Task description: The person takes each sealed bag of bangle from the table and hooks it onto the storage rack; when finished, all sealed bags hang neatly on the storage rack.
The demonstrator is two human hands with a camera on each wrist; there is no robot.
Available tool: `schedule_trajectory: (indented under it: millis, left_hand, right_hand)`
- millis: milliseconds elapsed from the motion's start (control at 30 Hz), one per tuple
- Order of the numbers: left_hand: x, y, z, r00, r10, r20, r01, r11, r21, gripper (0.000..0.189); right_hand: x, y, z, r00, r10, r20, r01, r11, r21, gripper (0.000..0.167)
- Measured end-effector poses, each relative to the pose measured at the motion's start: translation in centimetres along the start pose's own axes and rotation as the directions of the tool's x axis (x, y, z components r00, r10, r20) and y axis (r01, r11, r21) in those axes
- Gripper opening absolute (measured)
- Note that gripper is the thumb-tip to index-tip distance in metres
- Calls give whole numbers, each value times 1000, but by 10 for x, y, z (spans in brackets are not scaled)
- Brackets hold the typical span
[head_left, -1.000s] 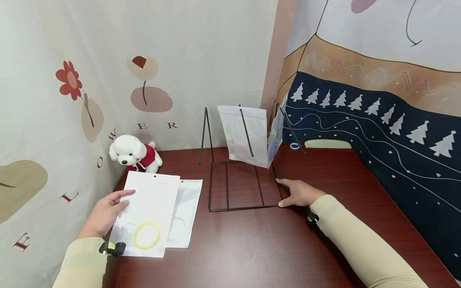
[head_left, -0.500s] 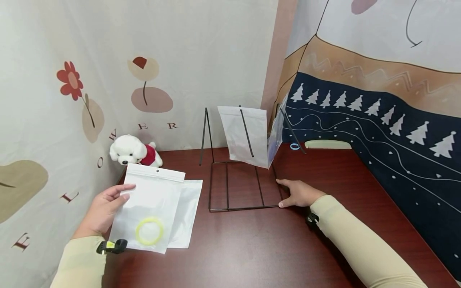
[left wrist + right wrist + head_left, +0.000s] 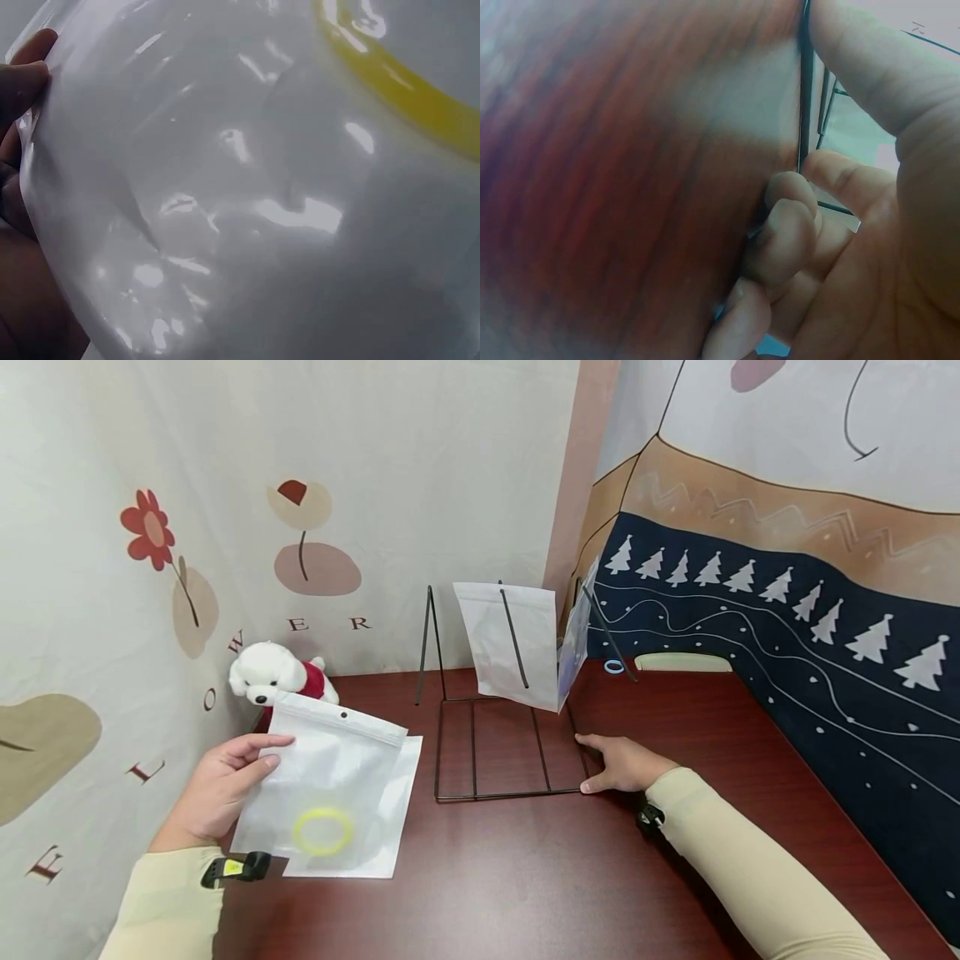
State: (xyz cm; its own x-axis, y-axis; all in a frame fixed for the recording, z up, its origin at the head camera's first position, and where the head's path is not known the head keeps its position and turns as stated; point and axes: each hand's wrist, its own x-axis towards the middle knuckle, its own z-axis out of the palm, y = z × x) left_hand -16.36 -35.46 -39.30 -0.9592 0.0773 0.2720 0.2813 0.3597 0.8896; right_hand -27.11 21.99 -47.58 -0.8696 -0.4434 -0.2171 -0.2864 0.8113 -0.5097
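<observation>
In the head view my left hand (image 3: 225, 777) pinches the left edge of a whitish zip-seal plastic bag (image 3: 322, 777) between thumb and fingers. A yellow ring (image 3: 298, 837) lies low inside it, and the bag's top edge tilts down to the right. Partly hidden behind it, a second similar bag (image 3: 382, 852) lies flat on the table. My right hand (image 3: 630, 762) holds the front right corner of a black wire rack (image 3: 495, 796). In the right wrist view, the thumb lies along a rack rod (image 3: 805, 90) and the other fingers (image 3: 784, 240) are curled beside it.
Two bags hang on the rack's upper arms, one whitish bag (image 3: 480, 635) and one turned sideways (image 3: 574, 635). A white plush dog (image 3: 262, 668) sits at the back left. A blue ring (image 3: 613, 667) and a pale green strip (image 3: 682, 662) lie behind the rack, near the curtain.
My left hand has lifted the bag with the yellow ring off the table and turned it, its top swinging right over the second bag. The right hand has stayed on the rack.
</observation>
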Motion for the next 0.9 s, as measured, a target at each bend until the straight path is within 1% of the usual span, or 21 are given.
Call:
schedule_trajectory:
  millis: [100, 200, 300, 433, 567, 700, 900]
  left_hand:
    - [1, 8, 2, 999, 24, 25, -24, 1000, -12, 33]
    - [1, 15, 4, 998, 15, 55, -13, 999, -37, 32]
    - [2, 22, 7, 997, 10, 77, -7, 1000, -28, 32]
    - [4, 31, 12, 997, 38, 68, -40, 999, 27, 30]
    - [6, 39, 18, 996, 53, 69, -55, 998, 33, 29]
    - [9, 47, 23, 995, 68, 75, -70, 997, 28, 29]
    - [11, 54, 29, 993, 83, 83, -81, 996, -34, 30]
  right_hand:
    - [0, 0, 0, 1000, 0, -1, 0, 1000, 3, 93]
    - [-1, 0, 0, 1000, 3, 0, -3, 1000, 4, 93]
    - [-1, 0, 0, 1000, 0, 3, 0, 1000, -1, 94]
    - [-2, 0, 0, 1000, -1, 6, 1, 1000, -3, 93]
    - [-2, -2, 0, 1000, 3, 5, -3, 1000, 3, 93]
    - [-2, -3, -1, 1000, -1, 4, 1, 1000, 0, 93]
    - [-1, -2, -1, 1000, 5, 4, -5, 1000, 1, 93]
